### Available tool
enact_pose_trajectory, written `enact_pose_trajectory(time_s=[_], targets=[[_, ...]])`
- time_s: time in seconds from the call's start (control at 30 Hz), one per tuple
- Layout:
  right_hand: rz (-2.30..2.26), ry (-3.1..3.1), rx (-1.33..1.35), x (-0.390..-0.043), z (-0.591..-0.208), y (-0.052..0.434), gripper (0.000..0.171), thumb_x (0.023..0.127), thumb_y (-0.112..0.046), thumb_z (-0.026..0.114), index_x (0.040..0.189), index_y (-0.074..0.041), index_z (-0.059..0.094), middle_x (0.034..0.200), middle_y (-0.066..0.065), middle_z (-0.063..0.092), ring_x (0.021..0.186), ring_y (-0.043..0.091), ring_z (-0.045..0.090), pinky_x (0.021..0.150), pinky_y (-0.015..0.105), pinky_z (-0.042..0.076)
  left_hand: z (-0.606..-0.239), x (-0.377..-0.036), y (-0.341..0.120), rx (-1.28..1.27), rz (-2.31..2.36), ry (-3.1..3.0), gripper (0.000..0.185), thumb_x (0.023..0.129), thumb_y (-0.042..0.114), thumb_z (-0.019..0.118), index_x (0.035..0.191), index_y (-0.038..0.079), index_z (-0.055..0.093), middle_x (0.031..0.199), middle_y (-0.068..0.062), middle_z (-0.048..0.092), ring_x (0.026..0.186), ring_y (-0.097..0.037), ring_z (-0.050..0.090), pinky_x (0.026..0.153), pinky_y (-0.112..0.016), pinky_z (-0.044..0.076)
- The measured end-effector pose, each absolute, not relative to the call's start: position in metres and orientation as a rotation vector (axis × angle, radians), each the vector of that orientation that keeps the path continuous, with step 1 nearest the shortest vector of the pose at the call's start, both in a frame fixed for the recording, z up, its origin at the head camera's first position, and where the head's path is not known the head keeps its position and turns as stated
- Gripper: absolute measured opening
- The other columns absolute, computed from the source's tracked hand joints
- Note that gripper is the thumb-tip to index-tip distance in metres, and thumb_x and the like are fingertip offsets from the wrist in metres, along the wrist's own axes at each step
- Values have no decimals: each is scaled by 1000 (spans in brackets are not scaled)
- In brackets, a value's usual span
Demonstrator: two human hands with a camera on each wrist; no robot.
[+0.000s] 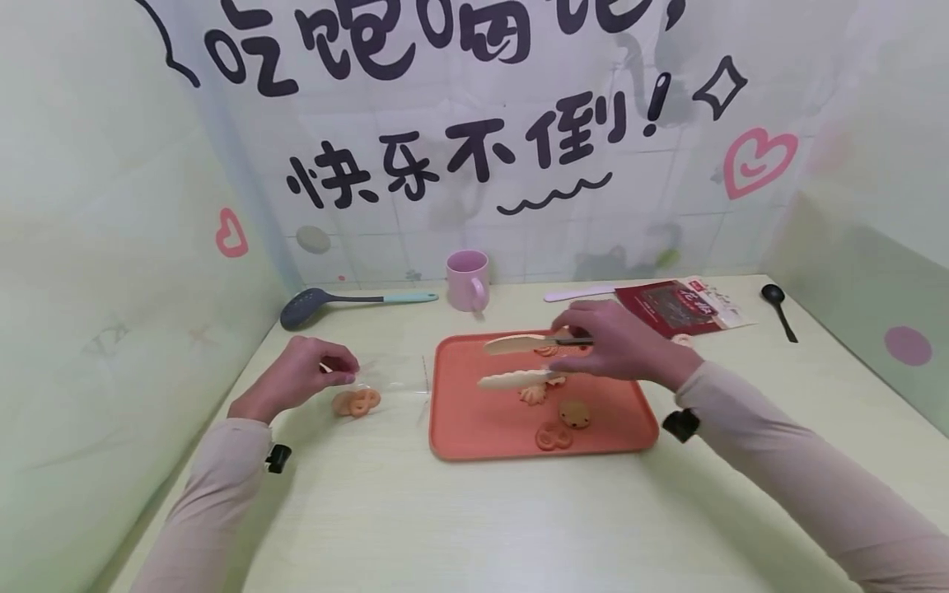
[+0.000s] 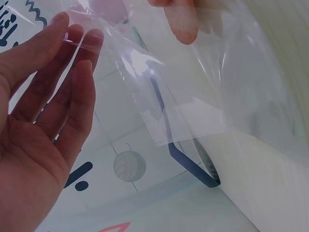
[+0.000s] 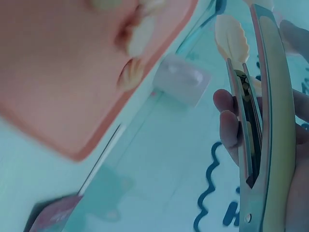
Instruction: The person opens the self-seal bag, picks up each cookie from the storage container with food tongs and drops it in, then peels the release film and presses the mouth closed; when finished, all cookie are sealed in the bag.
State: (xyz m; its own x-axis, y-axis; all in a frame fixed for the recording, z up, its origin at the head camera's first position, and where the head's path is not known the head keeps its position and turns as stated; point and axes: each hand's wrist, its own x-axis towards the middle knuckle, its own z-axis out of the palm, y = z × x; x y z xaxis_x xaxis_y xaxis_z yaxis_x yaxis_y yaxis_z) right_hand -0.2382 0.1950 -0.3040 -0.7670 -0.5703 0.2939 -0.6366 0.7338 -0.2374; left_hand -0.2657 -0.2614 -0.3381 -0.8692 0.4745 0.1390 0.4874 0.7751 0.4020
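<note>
My left hand [image 1: 300, 375] pinches the edge of a clear plastic bag [image 1: 396, 375], left of an orange tray [image 1: 474, 436]. A pretzel-shaped cookie [image 1: 364, 402] and a round tan cookie show at the bag, below my fingertips. In the left wrist view the film of the bag [image 2: 193, 106] spreads out beyond the fingers. My right hand [image 1: 619, 342] grips a pair of food tongs [image 1: 519, 379] above the tray. The cream tips of the tongs stand apart, nothing between them. Under them on the tray lie a pretzel cookie [image 1: 553, 436], a round cookie [image 1: 574, 413] and shell-shaped ones [image 1: 532, 394].
Along the back stand a pink mug [image 1: 468, 282], a slotted spoon [image 1: 307, 309] with a mint handle, and a red food packet [image 1: 670, 309] beside a pale purple handle [image 1: 578, 294]. A small black spoon [image 1: 774, 298] lies far right. Printed walls border the table.
</note>
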Motion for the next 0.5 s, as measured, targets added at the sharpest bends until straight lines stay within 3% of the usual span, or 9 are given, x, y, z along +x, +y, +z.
enact_pose_trajectory(time_s=[0.5], targets=[[423, -2806, 751, -220, -319, 279, 52, 77, -47, 85, 110, -9, 72, 94, 0, 71, 79, 10, 60, 70, 30, 52, -339, -267, -262, -789, -694, -2941, 12, 84, 6, 79, 95, 7, 77, 87, 1, 76, 82, -11, 70, 75, -21, 56]])
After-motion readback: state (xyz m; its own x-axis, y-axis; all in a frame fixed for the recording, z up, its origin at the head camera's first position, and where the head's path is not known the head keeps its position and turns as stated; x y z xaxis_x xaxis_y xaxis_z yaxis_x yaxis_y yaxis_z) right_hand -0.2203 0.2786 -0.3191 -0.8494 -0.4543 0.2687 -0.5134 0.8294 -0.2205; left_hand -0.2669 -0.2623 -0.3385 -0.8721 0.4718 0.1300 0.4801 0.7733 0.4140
